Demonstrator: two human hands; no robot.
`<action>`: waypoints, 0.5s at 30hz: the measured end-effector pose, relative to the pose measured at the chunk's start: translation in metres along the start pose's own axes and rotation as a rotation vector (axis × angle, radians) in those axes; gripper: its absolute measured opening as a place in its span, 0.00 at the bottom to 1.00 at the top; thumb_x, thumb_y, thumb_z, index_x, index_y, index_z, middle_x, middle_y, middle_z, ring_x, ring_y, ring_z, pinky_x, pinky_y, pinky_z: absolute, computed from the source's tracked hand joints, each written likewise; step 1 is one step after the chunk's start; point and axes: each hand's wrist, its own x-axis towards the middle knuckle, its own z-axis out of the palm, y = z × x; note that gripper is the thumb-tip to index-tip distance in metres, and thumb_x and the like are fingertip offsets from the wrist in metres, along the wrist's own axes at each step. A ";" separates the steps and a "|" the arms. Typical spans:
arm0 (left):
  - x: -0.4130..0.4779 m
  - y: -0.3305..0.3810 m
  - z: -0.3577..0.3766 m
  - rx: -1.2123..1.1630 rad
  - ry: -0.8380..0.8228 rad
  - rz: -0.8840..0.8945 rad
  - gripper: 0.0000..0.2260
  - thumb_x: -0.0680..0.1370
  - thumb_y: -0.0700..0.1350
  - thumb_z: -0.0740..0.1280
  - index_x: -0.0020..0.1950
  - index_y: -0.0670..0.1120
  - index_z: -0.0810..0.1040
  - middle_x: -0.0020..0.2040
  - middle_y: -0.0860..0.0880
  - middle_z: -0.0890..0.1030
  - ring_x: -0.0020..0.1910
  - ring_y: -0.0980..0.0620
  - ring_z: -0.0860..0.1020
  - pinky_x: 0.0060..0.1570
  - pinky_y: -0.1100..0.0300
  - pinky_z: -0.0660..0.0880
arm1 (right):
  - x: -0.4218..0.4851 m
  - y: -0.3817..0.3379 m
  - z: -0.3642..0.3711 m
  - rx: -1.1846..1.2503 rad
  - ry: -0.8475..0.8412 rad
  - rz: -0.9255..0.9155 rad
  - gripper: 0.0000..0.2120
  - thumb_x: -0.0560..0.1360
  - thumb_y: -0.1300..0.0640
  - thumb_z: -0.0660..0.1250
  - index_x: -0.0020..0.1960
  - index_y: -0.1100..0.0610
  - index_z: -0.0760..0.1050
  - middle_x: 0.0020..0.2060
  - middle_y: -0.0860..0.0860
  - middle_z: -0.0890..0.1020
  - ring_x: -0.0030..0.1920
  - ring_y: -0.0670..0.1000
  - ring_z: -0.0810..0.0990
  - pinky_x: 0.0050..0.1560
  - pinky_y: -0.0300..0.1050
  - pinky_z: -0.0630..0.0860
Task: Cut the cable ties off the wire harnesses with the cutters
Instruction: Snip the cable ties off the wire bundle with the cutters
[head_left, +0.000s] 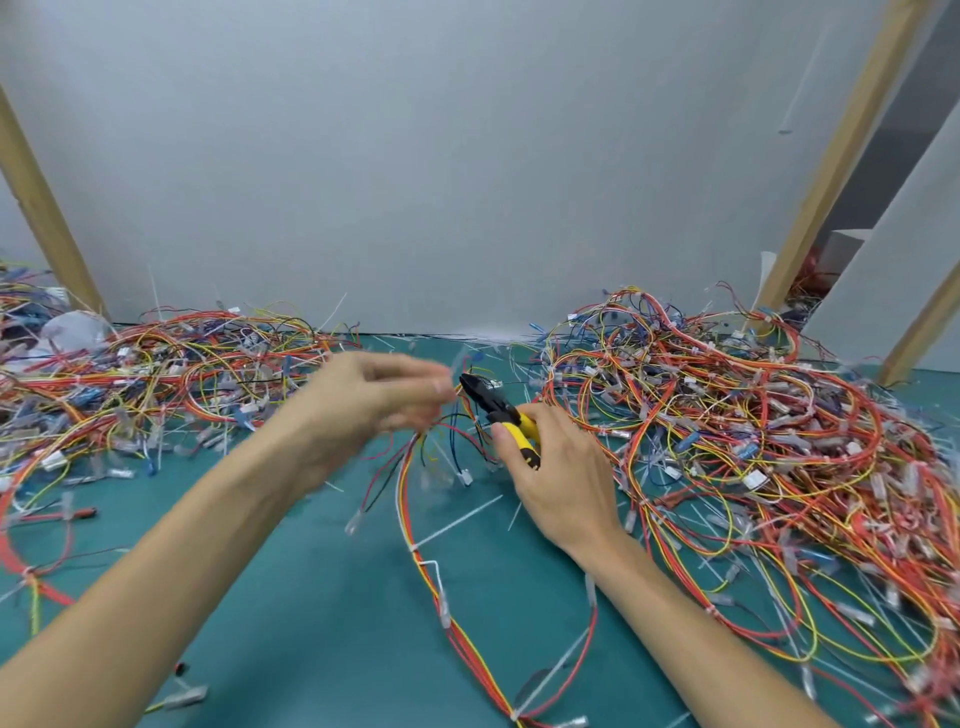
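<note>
My right hand (561, 467) grips the yellow-handled cutters (501, 410), whose black jaws point up and left. My left hand (374, 400), blurred by motion, is raised just left of the jaws, its fingers pinching wires of a wire harness (415, 519). That harness of red, yellow and white wires runs from between my hands down across the green mat toward the near edge. A white cable tie (457, 521) sticks out from it lower down. Whether the jaws hold a tie I cannot tell.
A big tangled pile of harnesses (753, 441) fills the right side, another pile (156, 384) lies at the left. Loose cut ties litter the green mat (322, 597). A grey wall with wooden posts (831, 156) stands behind.
</note>
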 end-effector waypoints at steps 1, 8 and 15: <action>-0.001 -0.009 0.008 0.018 -0.089 -0.058 0.07 0.73 0.38 0.72 0.50 0.39 0.83 0.44 0.43 0.86 0.39 0.53 0.82 0.40 0.67 0.78 | 0.001 0.002 0.001 -0.032 0.001 0.034 0.18 0.79 0.39 0.58 0.55 0.52 0.75 0.48 0.47 0.79 0.47 0.54 0.77 0.45 0.48 0.69; -0.002 -0.067 0.050 0.252 -0.038 -0.141 0.08 0.78 0.43 0.69 0.43 0.40 0.82 0.38 0.42 0.85 0.35 0.51 0.81 0.41 0.61 0.80 | 0.004 0.010 0.005 -0.088 -0.002 0.155 0.21 0.77 0.36 0.56 0.57 0.51 0.75 0.51 0.48 0.80 0.51 0.56 0.79 0.43 0.45 0.67; -0.003 -0.071 0.042 -0.162 0.223 -0.014 0.06 0.72 0.35 0.74 0.48 0.39 0.81 0.41 0.42 0.85 0.38 0.51 0.83 0.36 0.65 0.79 | 0.003 0.009 0.005 -0.036 -0.003 0.166 0.19 0.78 0.37 0.58 0.55 0.51 0.75 0.45 0.46 0.77 0.48 0.54 0.78 0.42 0.45 0.66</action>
